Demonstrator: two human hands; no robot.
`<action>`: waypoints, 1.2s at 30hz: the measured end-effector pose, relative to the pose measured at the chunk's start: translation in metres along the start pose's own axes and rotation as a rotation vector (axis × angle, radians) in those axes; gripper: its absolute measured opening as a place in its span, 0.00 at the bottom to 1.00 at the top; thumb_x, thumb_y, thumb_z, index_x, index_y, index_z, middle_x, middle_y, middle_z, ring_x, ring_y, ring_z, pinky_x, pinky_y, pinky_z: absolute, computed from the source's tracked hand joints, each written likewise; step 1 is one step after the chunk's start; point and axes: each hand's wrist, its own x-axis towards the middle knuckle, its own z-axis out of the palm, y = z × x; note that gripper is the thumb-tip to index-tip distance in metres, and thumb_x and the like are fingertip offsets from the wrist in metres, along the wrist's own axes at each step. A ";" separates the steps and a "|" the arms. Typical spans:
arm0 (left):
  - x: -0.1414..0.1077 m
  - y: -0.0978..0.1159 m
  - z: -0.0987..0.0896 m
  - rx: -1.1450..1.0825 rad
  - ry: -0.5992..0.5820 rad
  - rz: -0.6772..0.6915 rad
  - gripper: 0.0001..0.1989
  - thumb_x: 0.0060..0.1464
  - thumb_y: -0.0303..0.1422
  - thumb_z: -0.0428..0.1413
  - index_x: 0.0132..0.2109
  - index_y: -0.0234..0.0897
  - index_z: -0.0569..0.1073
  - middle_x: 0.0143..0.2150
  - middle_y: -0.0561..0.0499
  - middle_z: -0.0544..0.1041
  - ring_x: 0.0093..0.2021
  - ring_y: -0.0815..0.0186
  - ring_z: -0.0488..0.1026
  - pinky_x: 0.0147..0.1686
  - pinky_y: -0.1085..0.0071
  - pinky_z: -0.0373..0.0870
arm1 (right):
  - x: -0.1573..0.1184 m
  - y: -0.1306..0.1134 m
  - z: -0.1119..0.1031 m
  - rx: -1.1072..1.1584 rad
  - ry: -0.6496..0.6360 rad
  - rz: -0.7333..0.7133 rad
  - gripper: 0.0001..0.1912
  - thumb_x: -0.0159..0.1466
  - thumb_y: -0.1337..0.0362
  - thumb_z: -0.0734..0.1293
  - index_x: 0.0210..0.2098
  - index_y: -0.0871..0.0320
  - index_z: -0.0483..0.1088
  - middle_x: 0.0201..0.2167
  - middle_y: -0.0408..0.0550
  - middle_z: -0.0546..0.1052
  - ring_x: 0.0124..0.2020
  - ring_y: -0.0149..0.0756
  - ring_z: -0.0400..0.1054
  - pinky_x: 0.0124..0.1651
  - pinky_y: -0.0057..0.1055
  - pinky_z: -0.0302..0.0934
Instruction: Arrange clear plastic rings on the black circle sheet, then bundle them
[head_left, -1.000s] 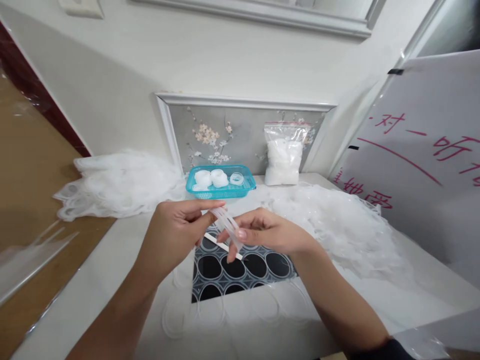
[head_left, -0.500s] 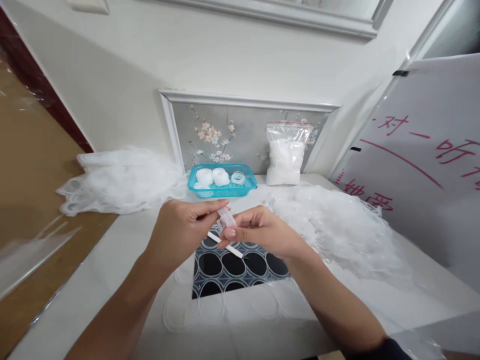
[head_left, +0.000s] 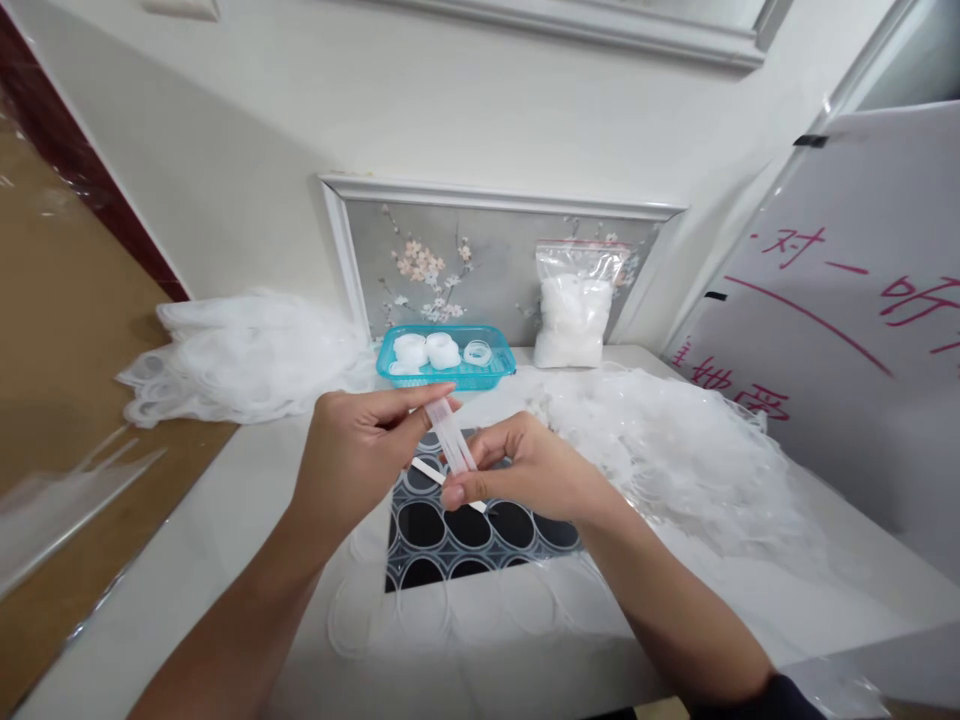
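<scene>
A small translucent white bundle (head_left: 451, 437) is held between both hands above a dark patterned sheet (head_left: 469, 525). My left hand (head_left: 360, 440) pinches its upper end between thumb and fingers. The lower end is gripped by my right hand (head_left: 517, 465), thumb in front and fingers behind. A thin white stick (head_left: 429, 471) lies on the sheet, partly hidden behind my right hand. Clear sheet material with ring outlines (head_left: 525, 605) lies over the dark sheet and nearer to me.
Behind the hands, a blue tray (head_left: 480, 381) holds white rolls. A zip bag (head_left: 571, 320) of white material leans on the wall. Translucent piles lie left (head_left: 247, 355) and right (head_left: 675, 450) on the white table (head_left: 217, 530). A board with red writing (head_left: 847, 300) stands right.
The bundle now shows longer between my hands. My left hand has risen slightly, and the fingertips of both hands are farther apart. The view has shifted a little.
</scene>
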 end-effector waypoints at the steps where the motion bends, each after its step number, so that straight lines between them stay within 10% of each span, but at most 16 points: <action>1: 0.000 -0.003 -0.001 0.011 -0.018 0.056 0.10 0.54 0.37 0.57 0.40 0.44 0.82 0.18 0.57 0.74 0.15 0.74 0.60 0.16 0.76 0.59 | -0.001 -0.001 -0.001 -0.045 0.008 -0.014 0.07 0.52 0.62 0.76 0.31 0.55 0.79 0.30 0.43 0.80 0.37 0.36 0.74 0.43 0.31 0.67; 6: 0.003 -0.018 -0.007 0.065 -0.313 0.646 0.11 0.58 0.33 0.54 0.40 0.54 0.80 0.14 0.59 0.68 0.15 0.73 0.61 0.19 0.74 0.59 | -0.010 -0.010 -0.007 0.099 -0.034 -0.196 0.29 0.54 0.67 0.74 0.54 0.44 0.70 0.59 0.41 0.70 0.63 0.38 0.59 0.67 0.40 0.50; 10: 0.000 -0.013 -0.010 0.120 -0.325 0.876 0.10 0.57 0.33 0.58 0.43 0.56 0.79 0.14 0.60 0.69 0.14 0.73 0.63 0.19 0.72 0.58 | -0.023 -0.022 -0.009 0.406 -0.161 -0.287 0.29 0.53 0.68 0.72 0.53 0.44 0.71 0.61 0.40 0.68 0.66 0.41 0.56 0.67 0.43 0.50; 19: -0.006 0.002 -0.013 0.207 -0.364 0.787 0.09 0.58 0.41 0.56 0.35 0.59 0.81 0.13 0.58 0.67 0.14 0.72 0.63 0.17 0.71 0.57 | -0.033 -0.035 -0.011 0.312 -0.086 -0.121 0.38 0.48 0.48 0.70 0.57 0.49 0.67 0.59 0.51 0.70 0.63 0.52 0.59 0.60 0.44 0.60; 29: -0.005 0.004 -0.009 0.198 -0.224 1.009 0.07 0.55 0.34 0.60 0.39 0.55 0.80 0.13 0.62 0.65 0.14 0.75 0.59 0.17 0.74 0.55 | -0.026 -0.022 0.001 0.292 -0.005 -0.211 0.21 0.55 0.58 0.72 0.50 0.45 0.74 0.57 0.44 0.73 0.61 0.48 0.63 0.62 0.46 0.59; 36: -0.004 -0.010 0.009 0.255 -0.088 0.789 0.05 0.58 0.37 0.57 0.39 0.45 0.78 0.16 0.60 0.70 0.16 0.75 0.64 0.22 0.77 0.61 | 0.001 0.003 0.013 0.093 0.315 -0.187 0.23 0.56 0.64 0.72 0.52 0.47 0.72 0.56 0.45 0.74 0.59 0.44 0.65 0.59 0.46 0.63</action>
